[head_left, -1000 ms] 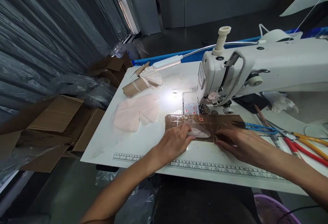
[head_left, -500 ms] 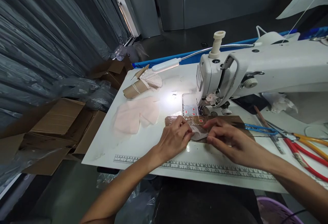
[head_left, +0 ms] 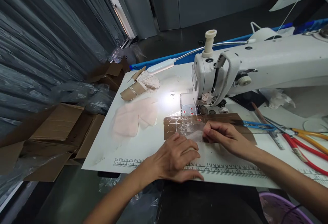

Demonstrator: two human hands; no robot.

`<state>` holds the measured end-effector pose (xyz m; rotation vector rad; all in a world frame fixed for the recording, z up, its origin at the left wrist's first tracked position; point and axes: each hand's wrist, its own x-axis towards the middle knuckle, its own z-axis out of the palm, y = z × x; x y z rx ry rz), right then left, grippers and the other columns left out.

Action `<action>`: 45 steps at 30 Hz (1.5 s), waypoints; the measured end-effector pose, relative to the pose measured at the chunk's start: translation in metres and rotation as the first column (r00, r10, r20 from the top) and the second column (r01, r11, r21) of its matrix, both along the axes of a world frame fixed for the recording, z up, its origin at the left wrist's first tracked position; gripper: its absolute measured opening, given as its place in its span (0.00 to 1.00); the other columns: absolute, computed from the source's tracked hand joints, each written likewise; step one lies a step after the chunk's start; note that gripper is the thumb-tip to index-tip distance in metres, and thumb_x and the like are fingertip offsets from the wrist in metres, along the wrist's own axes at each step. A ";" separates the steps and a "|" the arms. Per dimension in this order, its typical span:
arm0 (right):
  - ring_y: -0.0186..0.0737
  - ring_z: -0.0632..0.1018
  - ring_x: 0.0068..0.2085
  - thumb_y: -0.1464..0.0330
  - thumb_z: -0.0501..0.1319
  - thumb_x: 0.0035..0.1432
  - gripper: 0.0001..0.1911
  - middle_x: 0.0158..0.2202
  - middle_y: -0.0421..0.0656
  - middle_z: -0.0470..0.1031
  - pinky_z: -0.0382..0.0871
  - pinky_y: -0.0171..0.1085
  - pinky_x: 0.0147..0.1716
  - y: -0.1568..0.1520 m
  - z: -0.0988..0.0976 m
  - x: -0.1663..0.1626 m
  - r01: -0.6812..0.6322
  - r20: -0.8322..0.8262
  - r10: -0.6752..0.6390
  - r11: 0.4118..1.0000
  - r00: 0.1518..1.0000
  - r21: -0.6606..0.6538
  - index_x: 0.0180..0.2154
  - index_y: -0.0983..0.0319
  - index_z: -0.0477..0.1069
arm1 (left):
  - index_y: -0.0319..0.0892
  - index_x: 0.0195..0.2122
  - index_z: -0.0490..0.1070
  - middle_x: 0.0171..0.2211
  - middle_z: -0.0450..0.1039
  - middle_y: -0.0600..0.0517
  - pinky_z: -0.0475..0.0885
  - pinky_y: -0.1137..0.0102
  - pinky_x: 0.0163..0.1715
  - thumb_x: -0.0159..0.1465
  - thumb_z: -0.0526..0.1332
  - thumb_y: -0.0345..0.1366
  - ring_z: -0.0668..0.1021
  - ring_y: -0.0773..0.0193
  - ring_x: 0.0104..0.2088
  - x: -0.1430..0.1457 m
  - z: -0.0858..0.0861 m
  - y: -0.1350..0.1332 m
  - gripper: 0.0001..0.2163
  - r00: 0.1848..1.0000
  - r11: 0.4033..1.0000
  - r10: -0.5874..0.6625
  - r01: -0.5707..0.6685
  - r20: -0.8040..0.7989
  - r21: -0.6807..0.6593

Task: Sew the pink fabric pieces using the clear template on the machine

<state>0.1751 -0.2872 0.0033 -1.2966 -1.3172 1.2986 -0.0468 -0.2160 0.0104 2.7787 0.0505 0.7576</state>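
Note:
A small piece of thin whitish fabric [head_left: 195,136] lies at the near edge of a brown board taped to the table. My right hand [head_left: 221,135] pinches its right end between thumb and fingers. Beside its left end, my left hand [head_left: 176,157] rests low over the table with fingers stretched and the thumb apart; its fingertips are close to the fabric, and I cannot tell whether they press on it. Just beyond both hands is the needle area of a white sewing machine [head_left: 205,77]. The brown board [head_left: 170,126] reaches under my right hand.
Pale pink fabric pieces [head_left: 135,116] lie left on the white table, near a cardboard-wrapped lace bundle [head_left: 134,90]. Blue thread snips [head_left: 258,125], orange-handled scissors [head_left: 307,134] and a red-handled tool [head_left: 302,152] lie right. A printed ruler [head_left: 230,172] runs along the front edge.
My left hand has let go of the fabric, moved toward the table's front edge and spread its fingers. My right hand has closed into a tighter pinch; the fabric now lies flatter.

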 end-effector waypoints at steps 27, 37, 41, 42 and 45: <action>0.34 0.61 0.21 0.46 0.56 0.58 0.23 0.19 0.40 0.62 0.51 0.36 0.18 -0.019 0.004 0.047 0.457 0.230 -0.436 0.889 0.870 -0.042 0.34 0.58 0.73 | 0.44 0.53 0.67 0.51 0.68 0.46 0.71 0.56 0.46 0.60 0.64 0.50 0.72 0.54 0.50 0.042 -0.007 0.049 0.24 0.932 0.951 0.194 -0.255 -0.306 -0.173; 0.43 0.73 0.37 0.49 0.63 0.53 0.30 0.40 0.45 0.73 0.68 0.39 0.35 0.011 0.007 0.016 -0.063 0.558 0.002 0.994 0.830 0.090 0.51 0.60 0.68 | 0.40 0.37 0.64 0.29 0.72 0.53 0.69 0.70 0.29 0.70 0.50 0.36 0.73 0.67 0.27 0.037 -0.027 0.054 0.08 0.970 0.963 0.244 -0.244 -0.017 -0.114; 0.37 0.69 0.27 0.56 0.57 0.60 0.15 0.27 0.40 0.70 0.61 0.37 0.27 0.027 0.010 0.002 -0.152 0.631 0.085 0.987 0.771 0.054 0.33 0.61 0.71 | 0.40 0.36 0.64 0.28 0.71 0.53 0.69 0.70 0.29 0.71 0.49 0.36 0.72 0.67 0.27 0.035 -0.027 0.060 0.09 0.964 0.965 0.262 -0.261 0.040 -0.032; 0.35 0.67 0.25 0.57 0.55 0.62 0.15 0.24 0.39 0.68 0.60 0.36 0.26 0.029 0.009 0.001 -0.130 0.629 0.074 0.991 0.774 0.043 0.30 0.61 0.70 | 0.40 0.36 0.64 0.28 0.71 0.52 0.69 0.70 0.29 0.71 0.49 0.36 0.72 0.67 0.27 0.034 -0.026 0.064 0.09 0.962 0.963 0.268 -0.268 0.049 0.004; 0.35 0.68 0.25 0.56 0.54 0.62 0.16 0.23 0.39 0.68 0.59 0.35 0.24 0.029 0.007 0.004 0.000 0.588 -0.008 1.000 0.809 0.013 0.32 0.60 0.72 | 0.38 0.39 0.65 0.32 0.73 0.48 0.70 0.67 0.33 0.71 0.49 0.36 0.73 0.63 0.32 0.033 -0.022 0.074 0.09 0.937 0.929 0.338 -0.347 0.087 0.128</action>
